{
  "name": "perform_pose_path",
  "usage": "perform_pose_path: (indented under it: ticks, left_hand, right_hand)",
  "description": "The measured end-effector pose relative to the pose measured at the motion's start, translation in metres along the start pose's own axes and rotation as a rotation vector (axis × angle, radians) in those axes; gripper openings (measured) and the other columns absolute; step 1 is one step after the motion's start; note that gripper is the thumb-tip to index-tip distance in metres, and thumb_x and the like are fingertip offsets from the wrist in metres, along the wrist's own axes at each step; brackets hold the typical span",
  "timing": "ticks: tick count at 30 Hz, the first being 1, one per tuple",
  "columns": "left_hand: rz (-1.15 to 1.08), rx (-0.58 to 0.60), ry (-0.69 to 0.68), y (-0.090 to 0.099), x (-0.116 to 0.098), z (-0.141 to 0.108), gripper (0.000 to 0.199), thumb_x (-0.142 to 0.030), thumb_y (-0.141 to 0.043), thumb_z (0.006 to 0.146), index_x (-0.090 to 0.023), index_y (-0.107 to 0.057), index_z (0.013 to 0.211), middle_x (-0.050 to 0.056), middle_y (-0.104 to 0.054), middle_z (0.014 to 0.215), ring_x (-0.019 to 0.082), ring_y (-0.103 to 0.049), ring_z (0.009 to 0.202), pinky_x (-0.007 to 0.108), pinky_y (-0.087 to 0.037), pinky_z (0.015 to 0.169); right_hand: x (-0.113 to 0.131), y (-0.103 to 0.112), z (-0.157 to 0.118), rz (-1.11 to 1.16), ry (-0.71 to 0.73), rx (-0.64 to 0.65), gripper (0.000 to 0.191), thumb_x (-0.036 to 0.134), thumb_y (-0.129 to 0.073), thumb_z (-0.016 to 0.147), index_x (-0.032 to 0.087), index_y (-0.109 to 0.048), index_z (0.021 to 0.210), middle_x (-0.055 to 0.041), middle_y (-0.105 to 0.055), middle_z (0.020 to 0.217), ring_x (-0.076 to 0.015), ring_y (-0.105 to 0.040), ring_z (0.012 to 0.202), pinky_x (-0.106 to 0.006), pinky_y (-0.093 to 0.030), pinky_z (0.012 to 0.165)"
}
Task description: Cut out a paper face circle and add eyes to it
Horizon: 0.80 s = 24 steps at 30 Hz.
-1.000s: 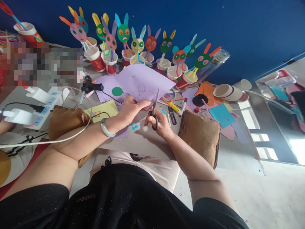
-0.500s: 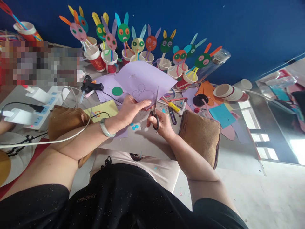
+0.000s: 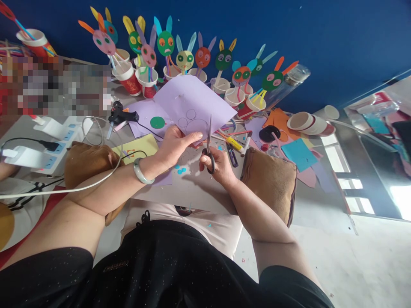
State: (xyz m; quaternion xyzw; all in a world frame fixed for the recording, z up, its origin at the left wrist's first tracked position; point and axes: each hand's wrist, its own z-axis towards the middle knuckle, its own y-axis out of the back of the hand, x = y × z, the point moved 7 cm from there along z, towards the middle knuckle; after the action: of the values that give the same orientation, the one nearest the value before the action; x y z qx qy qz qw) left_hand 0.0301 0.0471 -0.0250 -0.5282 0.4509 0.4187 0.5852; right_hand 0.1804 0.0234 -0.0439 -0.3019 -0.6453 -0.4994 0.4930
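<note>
A sheet of purple paper (image 3: 195,96) with several drawn circles is pinched at its near edge by my left hand (image 3: 180,145), thumb on top. My right hand (image 3: 220,164) grips a pair of scissors (image 3: 209,143) by the dark handles, blades pointing up beside the paper's right-hand near edge. Whether the blades touch the paper I cannot tell. Small blue paper pieces (image 3: 182,170) lie on the table below my hands. Beyond my left hand, a green paper disc (image 3: 157,122) rests on another purple sheet (image 3: 141,128).
Paper cups (image 3: 149,83) holding rabbit-faced figures line the back by the blue wall. A glue gun (image 3: 123,114) and power strip (image 3: 59,147) with cables stand left. A yellow-handled tool (image 3: 234,143), a brown cushion (image 3: 269,184) and blue paper (image 3: 299,155) lie right.
The purple sheet has tilted and shifted slightly, its right corner now lower and further left. Both hands keep their hold, with barely any movement.
</note>
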Motion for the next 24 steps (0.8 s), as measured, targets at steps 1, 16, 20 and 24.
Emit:
perform_pose_path:
  ticks: [1, 16, 20, 24]
  left_hand:
    - [0.000, -0.001, 0.005, 0.000, 0.001, 0.000, 0.031, -0.037, -0.082, 0.080, -0.019, -0.066, 0.062, 0.001, -0.067, 0.062, 0.013, -0.060, 0.063, 0.025, -0.049, 0.062]
    - [0.062, -0.082, 0.015, 0.005, -0.002, -0.001, 0.044, -0.039, -0.082, 0.082, -0.019, -0.056, 0.053, -0.001, -0.055, 0.053, 0.009, -0.047, 0.053, 0.025, -0.040, 0.052]
    - [0.061, -0.075, -0.018, 0.005, -0.004, 0.000, 0.042, -0.041, -0.082, 0.083, -0.020, -0.057, 0.056, -0.001, -0.057, 0.057, 0.010, -0.049, 0.057, 0.025, -0.041, 0.054]
    - [0.073, -0.071, -0.026, 0.005, -0.008, 0.000, 0.043, -0.042, -0.084, 0.080, -0.021, -0.054, 0.057, -0.002, -0.052, 0.058, 0.011, -0.049, 0.061, 0.026, -0.046, 0.060]
  right_hand:
    - [0.001, 0.000, 0.000, -0.005, 0.005, -0.003, 0.079, 0.101, -0.059, 0.074, 0.023, -0.055, 0.066, -0.0021, -0.065, 0.054, -0.0145, -0.056, 0.053, -0.028, -0.046, 0.056]
    - [0.004, 0.003, 0.000, -0.034, -0.006, 0.001, 0.080, 0.104, -0.056, 0.074, 0.024, -0.053, 0.064, -0.0006, -0.059, 0.050, -0.0134, -0.049, 0.050, -0.029, -0.039, 0.055]
    - [0.004, 0.004, 0.001, -0.027, -0.007, 0.000, 0.080, 0.103, -0.059, 0.071, 0.024, -0.055, 0.064, -0.0008, -0.060, 0.051, -0.0129, -0.047, 0.049, -0.029, -0.039, 0.054]
    - [0.001, 0.006, 0.001, -0.026, -0.023, -0.005, 0.079, 0.102, -0.063, 0.069, 0.024, -0.055, 0.064, -0.0005, -0.061, 0.050, -0.0129, -0.047, 0.049, -0.029, -0.040, 0.053]
